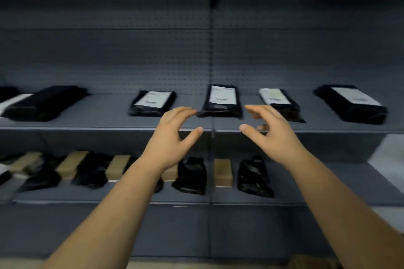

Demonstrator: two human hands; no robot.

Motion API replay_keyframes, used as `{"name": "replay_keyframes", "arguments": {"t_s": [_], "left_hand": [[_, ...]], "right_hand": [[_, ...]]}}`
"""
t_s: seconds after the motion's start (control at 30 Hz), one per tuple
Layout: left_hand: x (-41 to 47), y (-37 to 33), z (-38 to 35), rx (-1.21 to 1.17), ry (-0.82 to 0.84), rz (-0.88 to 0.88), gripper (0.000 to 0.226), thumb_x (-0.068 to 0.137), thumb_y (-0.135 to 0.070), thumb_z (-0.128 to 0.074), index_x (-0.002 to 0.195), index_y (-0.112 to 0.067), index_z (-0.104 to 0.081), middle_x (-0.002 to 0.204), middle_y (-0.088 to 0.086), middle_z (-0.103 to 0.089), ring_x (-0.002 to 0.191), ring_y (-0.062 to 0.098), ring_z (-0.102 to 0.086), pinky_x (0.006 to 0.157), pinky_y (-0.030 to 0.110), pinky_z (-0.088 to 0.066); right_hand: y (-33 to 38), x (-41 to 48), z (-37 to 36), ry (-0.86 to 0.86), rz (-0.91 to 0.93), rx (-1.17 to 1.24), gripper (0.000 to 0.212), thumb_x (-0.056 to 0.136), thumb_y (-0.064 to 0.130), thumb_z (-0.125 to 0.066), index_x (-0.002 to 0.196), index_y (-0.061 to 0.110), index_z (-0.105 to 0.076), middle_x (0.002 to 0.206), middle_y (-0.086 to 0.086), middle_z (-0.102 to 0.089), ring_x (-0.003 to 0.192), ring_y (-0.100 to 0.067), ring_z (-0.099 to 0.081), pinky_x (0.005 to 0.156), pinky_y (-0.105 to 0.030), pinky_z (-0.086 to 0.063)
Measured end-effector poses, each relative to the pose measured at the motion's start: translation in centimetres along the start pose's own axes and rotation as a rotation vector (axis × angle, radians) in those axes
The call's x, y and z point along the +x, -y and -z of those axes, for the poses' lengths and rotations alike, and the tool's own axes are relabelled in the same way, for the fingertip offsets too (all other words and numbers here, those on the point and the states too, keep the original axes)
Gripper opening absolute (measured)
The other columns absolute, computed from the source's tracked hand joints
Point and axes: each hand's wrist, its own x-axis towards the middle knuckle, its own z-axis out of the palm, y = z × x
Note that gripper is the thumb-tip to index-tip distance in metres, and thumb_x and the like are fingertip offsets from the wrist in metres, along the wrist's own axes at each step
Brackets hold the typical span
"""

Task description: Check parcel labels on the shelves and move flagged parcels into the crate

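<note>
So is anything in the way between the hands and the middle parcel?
Nothing visible is. The left hand and right hand hover open right in front of the parcel, with only bare shelf between them.

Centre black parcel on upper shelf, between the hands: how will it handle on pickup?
Centre parcel: wrinkled glossy film suggests a slippery wrap, loose ends may sag. Flat, blocky shape hints at firm contents; unlikely to roll. Weight can't be judged.

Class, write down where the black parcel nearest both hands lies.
In the head view the black parcel lies label-up midway along the upper shelf, just beyond the left hand and right hand, flanked by a left parcel and a right parcel.
</note>
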Motion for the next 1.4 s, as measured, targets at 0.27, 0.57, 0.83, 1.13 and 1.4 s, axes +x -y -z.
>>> {"name": "replay_keyframes", "arguments": {"t_s": [0.27,0.57,0.83,1.13,1.4], "left_hand": [[-5.7,12.9,15.0,0.125,-0.08,0.13,0.05,0.091,-0.048,-0.057,0.135,-0.026,-0.053,0.139,-0.012,-0.048,0.133,0.006,-0.036,0.11,0.022,-0.026],[-10.6,25.0,26.8,0.221,-0.193,0.293,0.047,0.092,-0.043,-0.06,0.134,-0.023,-0.055,0.138,-0.01,-0.049,0.132,0.009,-0.039,0.11,0.026,-0.029],[-10.6,35.3,32.8,0.282,-0.213,0.43,0.048,0.092,-0.046,-0.059,0.136,-0.028,-0.051,0.14,-0.013,-0.046,0.133,0.009,-0.037,0.111,0.03,-0.031],[-4.6,46.0,36.8,0.303,-0.151,0.441,0.052,0.092,-0.045,-0.061,0.139,-0.027,-0.05,0.144,-0.01,-0.042,0.135,0.008,-0.032,0.107,0.02,-0.023],[-0.9,54.5,36.5,0.234,0.005,0.389,0.061,0.087,-0.043,-0.068,0.141,-0.023,-0.047,0.141,-0.003,-0.047,0.133,0.018,-0.033,0.107,0.023,-0.025]], "right_hand": [[10.9,5.5,-17.9,0.139,0.102,0.058,0.047,0.092,0.04,-0.062,0.136,0.031,-0.051,0.125,0.018,-0.045,0.117,0.001,-0.046,0.092,-0.018,-0.044],[20.3,11.3,-33.1,0.287,0.196,0.097,0.047,0.093,0.04,-0.061,0.137,0.03,-0.05,0.128,0.016,-0.045,0.117,-0.002,-0.046,0.089,-0.02,-0.041],[24.0,18.5,-45.8,0.388,0.244,0.189,0.046,0.093,0.041,-0.061,0.137,0.031,-0.05,0.127,0.017,-0.043,0.118,-0.002,-0.046,0.091,-0.021,-0.042],[26.8,27.0,-56.1,0.369,0.223,0.186,0.047,0.092,0.041,-0.064,0.136,0.03,-0.052,0.127,0.021,-0.042,0.115,0.002,-0.043,0.094,-0.02,-0.041],[27.1,29.2,-59.9,0.312,0.05,-0.008,0.05,0.092,0.045,-0.063,0.137,0.028,-0.051,0.138,0.014,-0.04,0.124,-0.004,-0.039,0.101,-0.023,-0.034]]}}
